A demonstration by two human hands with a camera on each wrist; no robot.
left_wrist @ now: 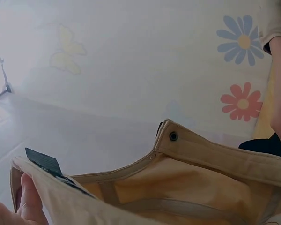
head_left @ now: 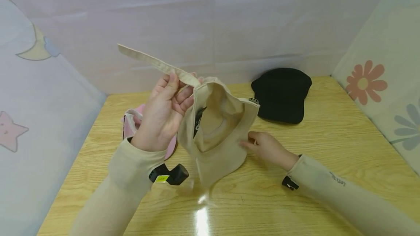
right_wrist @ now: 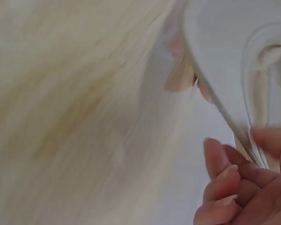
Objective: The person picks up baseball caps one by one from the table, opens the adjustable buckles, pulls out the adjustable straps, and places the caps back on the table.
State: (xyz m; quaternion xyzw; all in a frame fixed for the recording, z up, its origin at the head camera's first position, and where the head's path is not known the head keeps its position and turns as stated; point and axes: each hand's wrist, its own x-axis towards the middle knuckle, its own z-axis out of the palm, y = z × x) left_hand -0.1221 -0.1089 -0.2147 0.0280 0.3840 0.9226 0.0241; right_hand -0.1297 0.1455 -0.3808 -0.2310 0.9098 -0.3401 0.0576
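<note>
Left fingers (head_left: 184, 94) pinch cap strap (head_left: 147, 59), right fingers (right_wrist: 222, 180) brim (head_left: 223, 168); dark ring (left_wrist: 173, 136): left wrist view only.

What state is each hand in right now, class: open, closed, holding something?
Left hand: closed, holding the beige cap by its strap.
Right hand: closed, pinching the cap's edge.

No text can be read, sleeve print (head_left: 338, 179) included.
</note>
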